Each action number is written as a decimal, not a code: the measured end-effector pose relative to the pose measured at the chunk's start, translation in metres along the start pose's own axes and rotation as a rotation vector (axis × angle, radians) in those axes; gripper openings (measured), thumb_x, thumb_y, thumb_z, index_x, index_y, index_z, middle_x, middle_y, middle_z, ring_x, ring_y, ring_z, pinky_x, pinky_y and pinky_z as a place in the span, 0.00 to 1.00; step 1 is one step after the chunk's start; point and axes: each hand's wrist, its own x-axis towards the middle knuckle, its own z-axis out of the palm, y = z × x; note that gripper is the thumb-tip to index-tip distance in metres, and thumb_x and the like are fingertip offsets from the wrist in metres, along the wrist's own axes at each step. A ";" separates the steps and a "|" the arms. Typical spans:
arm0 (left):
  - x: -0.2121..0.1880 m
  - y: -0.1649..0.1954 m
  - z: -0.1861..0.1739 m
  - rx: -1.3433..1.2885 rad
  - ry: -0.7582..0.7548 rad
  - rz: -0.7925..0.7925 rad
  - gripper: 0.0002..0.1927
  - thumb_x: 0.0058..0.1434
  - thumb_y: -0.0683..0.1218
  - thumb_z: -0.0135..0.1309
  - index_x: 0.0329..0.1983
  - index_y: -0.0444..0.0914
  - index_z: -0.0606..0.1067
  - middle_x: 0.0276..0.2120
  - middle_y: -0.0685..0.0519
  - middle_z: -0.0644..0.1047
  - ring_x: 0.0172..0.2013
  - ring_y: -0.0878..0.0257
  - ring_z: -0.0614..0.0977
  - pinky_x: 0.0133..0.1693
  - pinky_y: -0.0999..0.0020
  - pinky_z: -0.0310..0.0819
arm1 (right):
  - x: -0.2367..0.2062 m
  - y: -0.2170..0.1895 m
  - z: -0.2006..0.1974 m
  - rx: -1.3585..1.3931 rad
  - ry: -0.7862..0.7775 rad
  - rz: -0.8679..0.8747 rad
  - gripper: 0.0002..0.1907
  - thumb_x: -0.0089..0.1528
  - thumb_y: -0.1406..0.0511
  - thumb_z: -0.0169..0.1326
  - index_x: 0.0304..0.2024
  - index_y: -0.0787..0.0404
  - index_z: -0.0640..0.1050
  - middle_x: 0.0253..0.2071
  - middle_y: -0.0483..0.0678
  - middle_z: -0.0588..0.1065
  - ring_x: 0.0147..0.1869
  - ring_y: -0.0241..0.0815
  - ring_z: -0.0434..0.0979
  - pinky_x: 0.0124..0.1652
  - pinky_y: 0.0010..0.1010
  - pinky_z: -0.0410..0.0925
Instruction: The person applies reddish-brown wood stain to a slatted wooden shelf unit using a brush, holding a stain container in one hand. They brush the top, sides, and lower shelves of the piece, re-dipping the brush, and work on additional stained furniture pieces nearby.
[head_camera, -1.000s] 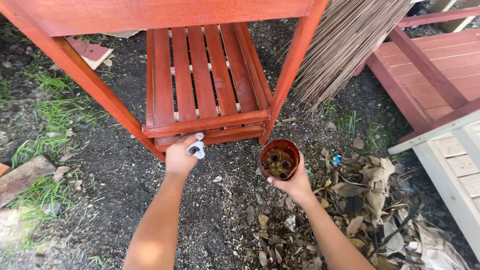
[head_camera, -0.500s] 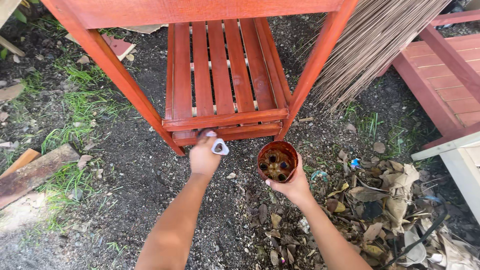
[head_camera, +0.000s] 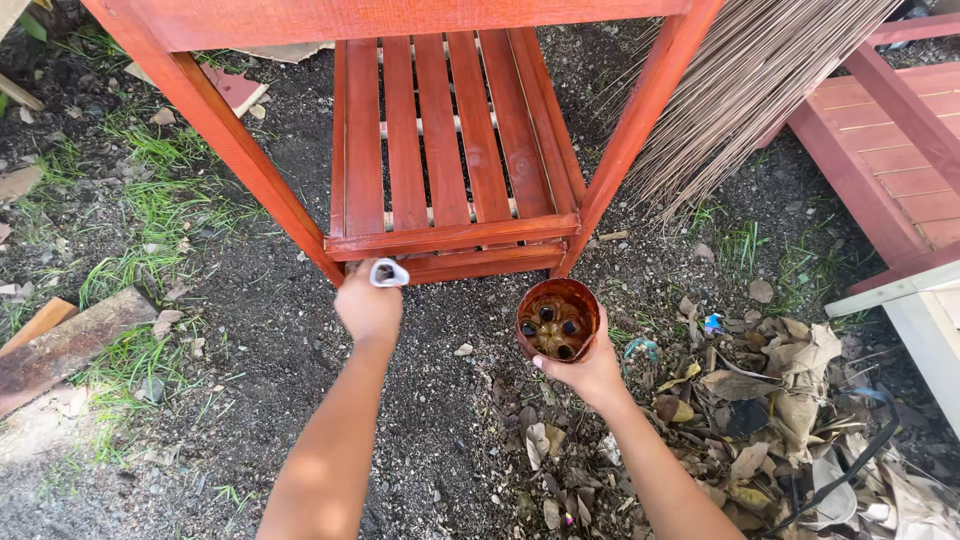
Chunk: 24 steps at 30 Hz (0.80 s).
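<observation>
My left hand (head_camera: 367, 308) is closed around a small white cloth or sponge (head_camera: 388, 273), held against the front lower rail of a red wooden rack (head_camera: 452, 236). My right hand (head_camera: 588, 368) grips a round brown pot (head_camera: 558, 318) from below, to the right of the rail. The pot is stained red-brown inside and has several dark holes in its bottom. The rack has a slatted lower shelf and slanted legs.
Dark soil covers the ground. Grass patches and a wooden plank (head_camera: 62, 345) lie at the left. A bundle of dry straw (head_camera: 745, 90) leans at the upper right beside another red wooden frame (head_camera: 895, 170). Dry leaves and crumpled paper (head_camera: 790, 400) pile at the lower right.
The view has shifted, with the rack now filling more of the frame. My left hand stays at the front rail with the cloth; my right hand keeps the pot.
</observation>
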 end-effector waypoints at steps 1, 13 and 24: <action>-0.003 0.010 0.007 -0.019 -0.046 -0.004 0.10 0.55 0.43 0.60 0.41 0.40 0.81 0.39 0.45 0.82 0.40 0.45 0.84 0.42 0.51 0.79 | 0.000 0.001 -0.002 0.003 -0.002 0.000 0.53 0.45 0.71 0.71 0.68 0.57 0.57 0.64 0.51 0.68 0.69 0.47 0.70 0.65 0.41 0.69; -0.049 0.122 0.074 -0.209 -0.195 0.261 0.09 0.52 0.42 0.60 0.38 0.40 0.80 0.42 0.43 0.82 0.42 0.45 0.84 0.44 0.51 0.79 | -0.005 0.015 -0.051 -0.054 0.098 -0.066 0.52 0.44 0.71 0.72 0.66 0.60 0.58 0.63 0.52 0.69 0.69 0.46 0.70 0.66 0.40 0.65; -0.067 0.198 0.105 -0.448 -0.266 0.253 0.12 0.54 0.41 0.58 0.42 0.41 0.80 0.41 0.43 0.81 0.40 0.43 0.84 0.43 0.50 0.79 | -0.015 0.013 -0.088 -0.029 0.168 0.003 0.50 0.43 0.73 0.70 0.64 0.58 0.59 0.62 0.51 0.69 0.67 0.46 0.72 0.62 0.42 0.70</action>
